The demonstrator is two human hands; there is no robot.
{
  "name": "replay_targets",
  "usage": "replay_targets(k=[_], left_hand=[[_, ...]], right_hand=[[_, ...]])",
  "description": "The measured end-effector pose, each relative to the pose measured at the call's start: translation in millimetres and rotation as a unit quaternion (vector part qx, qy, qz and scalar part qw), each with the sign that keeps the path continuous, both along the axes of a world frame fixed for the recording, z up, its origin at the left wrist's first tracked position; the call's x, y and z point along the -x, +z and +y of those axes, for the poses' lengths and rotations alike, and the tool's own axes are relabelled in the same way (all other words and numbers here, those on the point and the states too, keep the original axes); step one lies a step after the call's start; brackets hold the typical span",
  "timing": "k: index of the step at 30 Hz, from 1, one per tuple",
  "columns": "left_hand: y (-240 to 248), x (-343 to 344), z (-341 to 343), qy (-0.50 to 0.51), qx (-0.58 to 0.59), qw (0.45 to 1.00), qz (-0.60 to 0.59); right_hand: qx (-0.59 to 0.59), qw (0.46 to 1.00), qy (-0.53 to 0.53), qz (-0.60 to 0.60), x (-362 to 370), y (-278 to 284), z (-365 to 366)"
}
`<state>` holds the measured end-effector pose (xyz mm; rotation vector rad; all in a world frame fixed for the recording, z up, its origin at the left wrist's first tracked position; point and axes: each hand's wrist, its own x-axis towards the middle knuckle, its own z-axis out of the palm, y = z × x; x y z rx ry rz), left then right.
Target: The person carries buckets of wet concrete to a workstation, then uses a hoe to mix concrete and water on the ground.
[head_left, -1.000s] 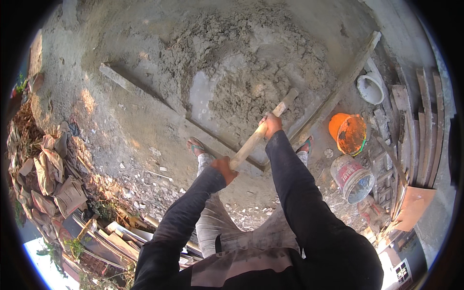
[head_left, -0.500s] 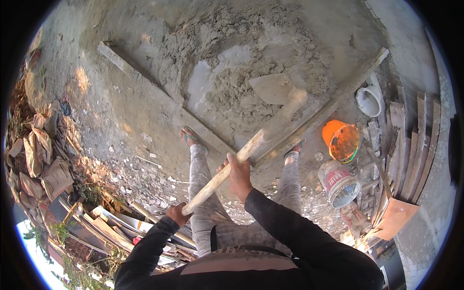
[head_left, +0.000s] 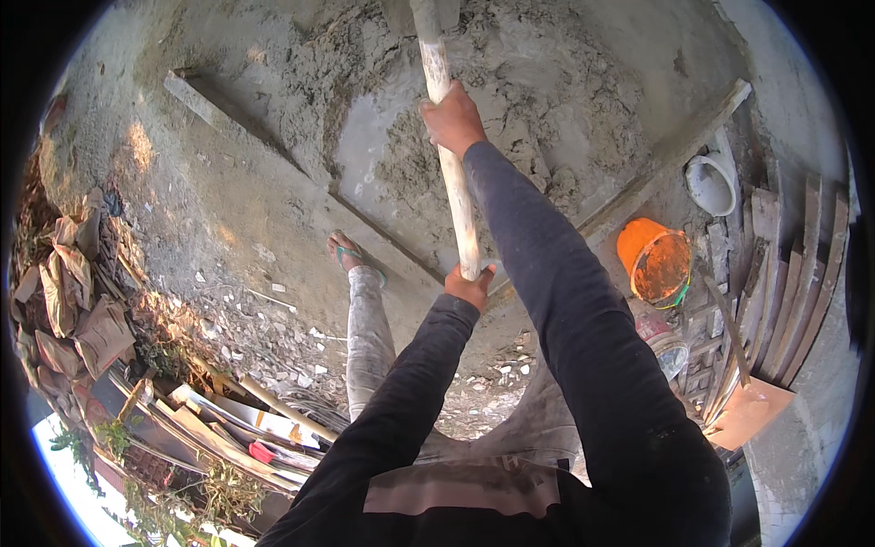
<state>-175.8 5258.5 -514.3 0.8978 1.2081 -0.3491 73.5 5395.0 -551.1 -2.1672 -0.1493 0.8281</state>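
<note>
Both of my hands grip the pale wooden handle of a hoe (head_left: 458, 196). My right hand (head_left: 453, 118) is closed around it partway up, over the wet mix. Lower down, my left hand (head_left: 469, 284) wraps the handle's near end. The hoe's blade is only partly seen at the top edge of the view, on the far side of the heap. Beneath the handle lies grey wet mortar (head_left: 583, 118), lumpy, with a watery pool (head_left: 365, 137) on its left.
Two boards, left (head_left: 246, 132) and right (head_left: 674, 146), edge the mortar in a V. At right are an orange bucket (head_left: 629, 248), a white bucket (head_left: 694, 187), a partly hidden pail (head_left: 670, 351) and stacked planks (head_left: 802, 273). Crumpled paper sacks (head_left: 105, 337) and scrap wood lie left.
My hands have swung the hoe forward and away; its blade went from the heap's right side to the top edge. The handle now points nearly straight ahead, and my arms are stretched out.
</note>
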Motion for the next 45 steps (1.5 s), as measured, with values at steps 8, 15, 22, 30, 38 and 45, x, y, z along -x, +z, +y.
replay_targets(k=[8, 15, 22, 30, 38, 45], left_hand=[[110.9, 92.7, -116.6, -0.035, 0.182, 0.976, 0.11], [99.7, 120.9, -85.3, -0.296, -0.062, 0.953, 0.006], [79.6, 27.9, 98.2, -0.559, -0.195, 0.805, 0.034], [152.0, 233.1, 153.7, -0.567, -0.25, 0.78, 0.091], [150.9, 151.5, 40.8, -0.397, -0.146, 0.894, 0.146], [-1.2, 68.9, -0.5, -0.246, -0.191, 0.95, 0.013]], right_hand=[[0.077, 0.966, -0.067, 0.239, 125.6, -9.9, -184.3], [-0.086, 0.931, -0.322, 0.146, 93.5, 116.9, -219.6], [-0.184, 0.791, -0.502, 0.296, 65.6, -55.6, -183.8], [-0.188, 0.721, -0.574, 0.339, 236.1, 117.5, -125.4], [-0.147, 0.823, -0.377, 0.399, 166.8, 22.5, -143.2], [-0.069, 0.962, -0.233, 0.127, 22.5, 39.5, -87.5]])
